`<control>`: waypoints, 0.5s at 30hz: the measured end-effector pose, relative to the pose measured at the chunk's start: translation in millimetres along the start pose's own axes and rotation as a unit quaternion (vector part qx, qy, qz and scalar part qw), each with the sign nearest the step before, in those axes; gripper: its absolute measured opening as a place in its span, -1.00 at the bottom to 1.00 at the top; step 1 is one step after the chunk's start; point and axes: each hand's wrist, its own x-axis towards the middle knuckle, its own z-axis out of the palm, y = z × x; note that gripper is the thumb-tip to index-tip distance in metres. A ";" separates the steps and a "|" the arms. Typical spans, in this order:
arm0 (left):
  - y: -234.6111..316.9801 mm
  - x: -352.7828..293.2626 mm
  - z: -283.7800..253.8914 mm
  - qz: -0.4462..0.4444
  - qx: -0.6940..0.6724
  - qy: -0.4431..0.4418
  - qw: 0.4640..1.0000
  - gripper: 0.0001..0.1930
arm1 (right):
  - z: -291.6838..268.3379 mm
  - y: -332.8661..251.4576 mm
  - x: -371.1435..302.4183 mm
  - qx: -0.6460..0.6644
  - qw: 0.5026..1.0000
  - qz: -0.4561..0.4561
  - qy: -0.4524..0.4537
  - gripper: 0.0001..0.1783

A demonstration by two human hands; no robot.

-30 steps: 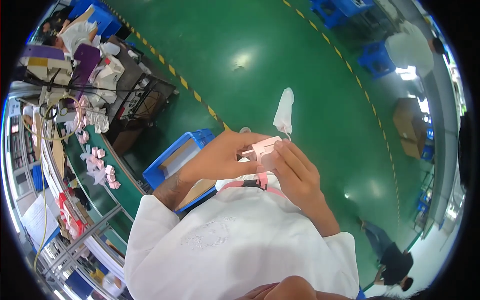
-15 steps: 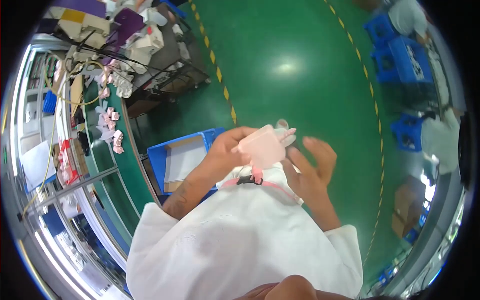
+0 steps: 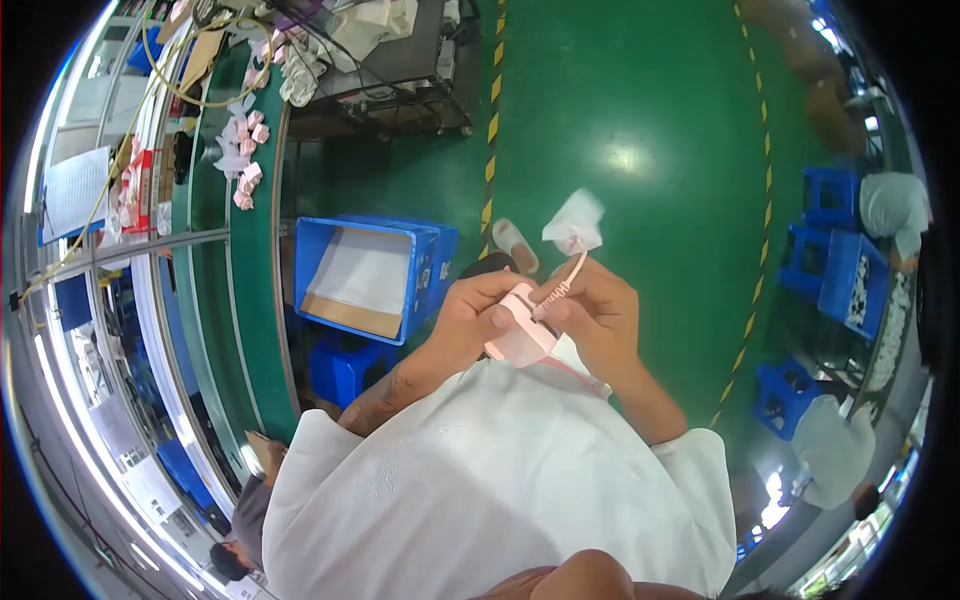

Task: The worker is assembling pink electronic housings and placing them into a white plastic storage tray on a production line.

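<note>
My left hand (image 3: 466,318) grips a small pink box-shaped device (image 3: 520,340) with rounded corners, held in front of my white top. A pink cord (image 3: 556,294) with a coiled section runs up from the device. My right hand (image 3: 600,312) pinches this cord close to the case, with the thumb near a dark slot in its edge. At the cord's far end hangs a whitish translucent plastic wrap (image 3: 577,218), somewhat blurred. What the wrap covers cannot be made out.
Blue crates (image 3: 408,290), the top one holding a pale sheet, stand at the left above a blue stool (image 3: 338,372). Pink pieces (image 3: 247,185) lie along the green bench. A dark cart (image 3: 400,95) is farther ahead. People (image 3: 845,450) sit at the right; another person (image 3: 245,540) is lower left.
My right hand has come in from the side and closed on the cord. The device has tilted downward, and the view has turned, shifting the crates and bench.
</note>
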 end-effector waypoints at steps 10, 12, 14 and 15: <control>53.0 17.3 -82.0 0.009 -0.125 -0.032 0.992 -0.33 | 51.7 -5.4 104.5 -0.162 0.977 -0.079 -0.116 -0.93; 65.2 15.1 -101.6 0.028 -0.091 -0.007 0.995 -0.33 | 70.2 -6.0 124.0 -0.200 0.965 -0.100 -0.137 -0.91; 73.7 8.8 -122.2 0.072 -0.061 0.009 0.995 -0.34 | 90.1 -7.5 142.9 -0.224 0.955 -0.111 -0.158 -0.90; 74.7 2.3 -131.8 0.110 -0.026 0.029 0.993 -0.34 | 100.4 -6.6 150.4 -0.236 0.951 -0.112 -0.165 -0.84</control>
